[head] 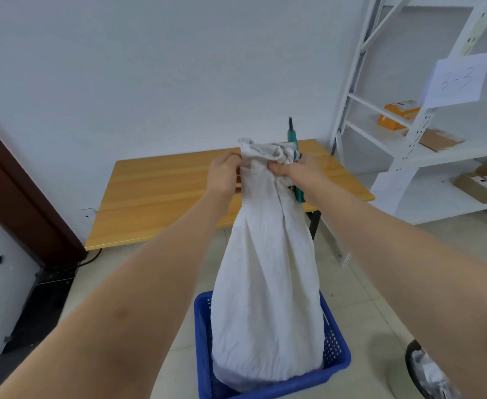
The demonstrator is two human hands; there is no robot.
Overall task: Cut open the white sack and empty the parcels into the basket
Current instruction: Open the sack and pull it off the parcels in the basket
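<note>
Both hands up at the sack's top end: left hand closed on the bunched cloth on its left side, right hand clenched on the right side, w/ the green-handled cutter pinched in the same fist, blade tip poking up past my knuckles.

White sack hangs straight down from my fists, stretched long, fat bottom sitting inside the blue basket right below me, betw. my forearms. Can't see the parcels, all hidden in the cloth; can't tell which end is cut or if any are out yet.

Risks as I judge them:
- cutter shares the grip w/ the cloth, so a hard tug could slip the blade into the fabric or my own fingers; prob. safer to put it down.
- sack is nearly as wide as the basket; if the load drops in one go, parcels could spill over the rim onto the floor.
- lifting off-centre could tip the basket.

Beyond my hands sits the wooden table; off to the right of my right arm, white shelving w/ brown parcels on it.
</note>
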